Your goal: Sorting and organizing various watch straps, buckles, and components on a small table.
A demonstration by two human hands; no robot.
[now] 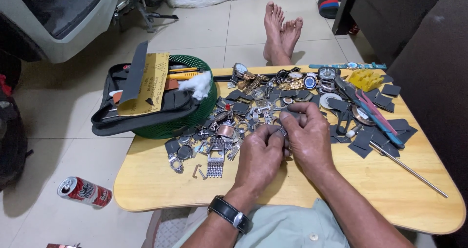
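Tiled floor, pale, with a low wooden table (273, 189) set over the lap; bare feet (282, 31) stretched out beyond its far edge. Scattered across the tabletop: a heap of watch parts (229, 131), with whole watches (292, 78) lined along the far side. Dark square patches (363, 141) and a thin metal rod (414, 169) to the right. Green basket (195, 116) at the left corner, holding a black tool pouch (146, 111) and a yellow sandpaper sheet (145, 85). Red drink can (84, 191) lying on the floor, well apart.

Left hand (260, 160), wristwatch (230, 213) on its wrist, curled with fingertips pinched on a small metal watch-band piece (282, 131). Right hand (308, 137) closed over the same piece from above, fingers bent tight. Piece mostly hidden between both hands, just above the table's middle, beside the heap.
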